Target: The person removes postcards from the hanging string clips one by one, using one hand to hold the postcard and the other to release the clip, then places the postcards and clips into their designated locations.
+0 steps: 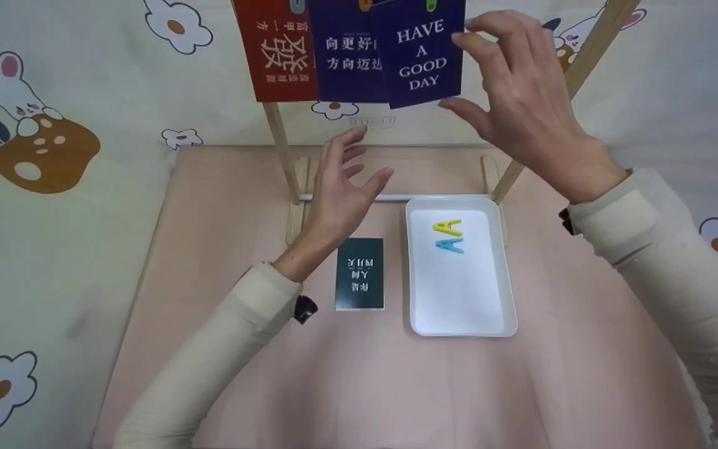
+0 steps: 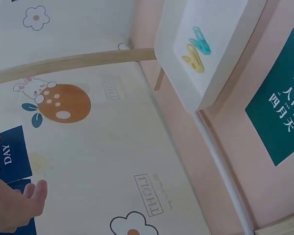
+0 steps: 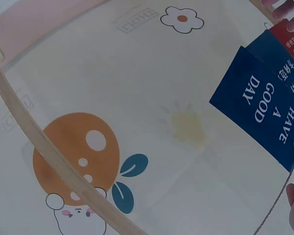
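Observation:
My right hand (image 1: 524, 87) is raised at the right edge of a dark blue card reading HAVE A GOOD DAY (image 1: 422, 56). Its fingertips come right up to that edge, with the thumb apart at the lower corner. A green clip (image 1: 431, 5) holds this card on a string (image 3: 274, 200), slightly tilted and overlapping a blue card with Chinese text (image 1: 346, 53). Beside that hangs a red card (image 1: 281, 53). Below the cards, my left hand (image 1: 343, 187) is raised with fingers spread and nothing in them; the left wrist view catches part of it (image 2: 14, 205).
A white tray (image 1: 459, 299) on the pink table holds a yellow clip (image 1: 446, 227) and a blue clip (image 1: 449, 245). Left of it lies a dark green card (image 1: 359, 274). Wooden posts (image 1: 589, 56) of the frame rise either side, joined low by a white bar (image 1: 390, 197).

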Available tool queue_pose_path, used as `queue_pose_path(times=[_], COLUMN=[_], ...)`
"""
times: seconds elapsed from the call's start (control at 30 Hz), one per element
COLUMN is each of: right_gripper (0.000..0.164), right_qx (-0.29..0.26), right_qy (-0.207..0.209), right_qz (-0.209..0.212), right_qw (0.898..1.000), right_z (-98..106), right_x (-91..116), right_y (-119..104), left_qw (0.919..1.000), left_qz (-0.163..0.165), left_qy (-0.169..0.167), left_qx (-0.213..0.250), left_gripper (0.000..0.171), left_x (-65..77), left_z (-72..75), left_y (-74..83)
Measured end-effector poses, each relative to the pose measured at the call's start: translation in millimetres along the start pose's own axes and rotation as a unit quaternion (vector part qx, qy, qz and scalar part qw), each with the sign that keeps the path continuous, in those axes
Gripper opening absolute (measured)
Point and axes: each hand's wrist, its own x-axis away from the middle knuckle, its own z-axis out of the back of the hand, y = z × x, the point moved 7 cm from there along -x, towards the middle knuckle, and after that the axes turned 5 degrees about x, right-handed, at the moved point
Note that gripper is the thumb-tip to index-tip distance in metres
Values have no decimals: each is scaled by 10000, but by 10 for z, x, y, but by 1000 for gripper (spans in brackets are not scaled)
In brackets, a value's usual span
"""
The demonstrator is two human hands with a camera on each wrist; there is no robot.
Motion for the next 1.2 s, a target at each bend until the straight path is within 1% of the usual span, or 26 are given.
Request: queue_pose_path(times=[0.1, 0.23, 0.33, 0.43, 0.5, 0.57, 0.63, 0.73, 0.8, 0.87, 0.97, 1.03, 1.1, 1.17, 1.2], right_gripper=[60, 65, 66, 66, 65, 66, 66, 66, 65, 65, 60, 57, 53, 51, 50], right_qx=[-23, 95, 205, 326, 432, 502, 569, 677, 772, 807, 705, 574, 489, 474, 501], right_qy=[-7, -106, -359, -659, -806, -850, -905, -1131, -1327, -1531, -1677, -1809, -1947, -2218, -2421], right_qz=[-4, 59, 140, 235, 325, 416, 501, 530, 527, 421, 309, 171, 60, -212, -434], right_qw=[10000, 9999, 9990, 9970, 9953, 9942, 9930, 9899, 9867, 9840, 9828, 9817, 9796, 9737, 9680], right_z=[0, -8, -21, -28, -20, -3, 5, -14, -35, -51, -67, -86, -116, -155, -180], right_x=[-73, -150, -208, -265, -300, -341, -391, -487, -543, -595, -685, -763, -845, -902, -916], right_y=[35, 59, 67, 67, 67, 67, 65, 65, 69, 89, 114, 132, 142, 170, 193], left_qw=[9997, 9995, 9993, 9982, 9977, 9978, 9980, 9978, 9969, 9961, 9946, 9925, 9888, 9833, 9805], left_qz=[-18, 50, 158, 248, 234, 194, 141, 95, 94, 116, 165, 285, 477, 637, 700], left_qy=[-4, 3, 27, 78, 89, 108, 193, 415, 547, 602, 629, 657, 713, 781, 807], left_qx=[237, 308, 351, 547, 628, 617, 581, 499, 551, 641, 808, 995, 1224, 1514, 1647], left_gripper=[64, 66, 67, 67, 67, 67, 65, 61, 58, 58, 58, 58, 60, 61, 61], left_x=[-51, -134, -191, -237, -266, -294, -319, -351, -371, -389, -417, -440, -466, -498, -514], left_z=[-18, -43, -58, -78, -105, -136, -150, -138, -127, -127, -142, -151, -150, -140, -134], left_y=[-7, -74, -122, -130, -111, -89, -70, -56, -56, -54, -41, -34, -33, -32, -32])
